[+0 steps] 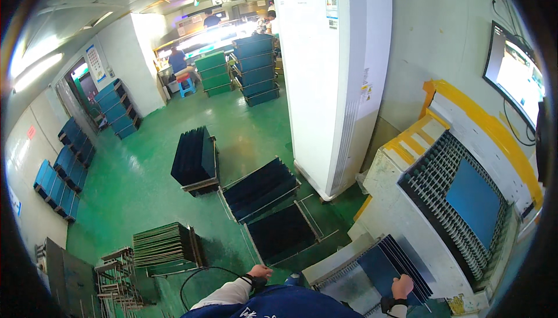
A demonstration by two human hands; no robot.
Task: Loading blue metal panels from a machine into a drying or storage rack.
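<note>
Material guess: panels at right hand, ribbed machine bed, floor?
Panels: probably rigid board, smooth dark-blue coating; thin, flat, straight-edged. Core unclear. Ribbed bed: plastic or metal, can't tell; dark, closely spaced rows. Floor: likely painted or resin-coated, glossy green; lights reflect.

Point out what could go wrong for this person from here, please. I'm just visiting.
The right hand is up against closely spaced blue panels; a careless grip might scrape one against its neighbour.
A frame of dark panels sits on the floor just ahead of the person, so a step forward could catch it.
A black cord loops beside the left sleeve and might snag on something.
</note>
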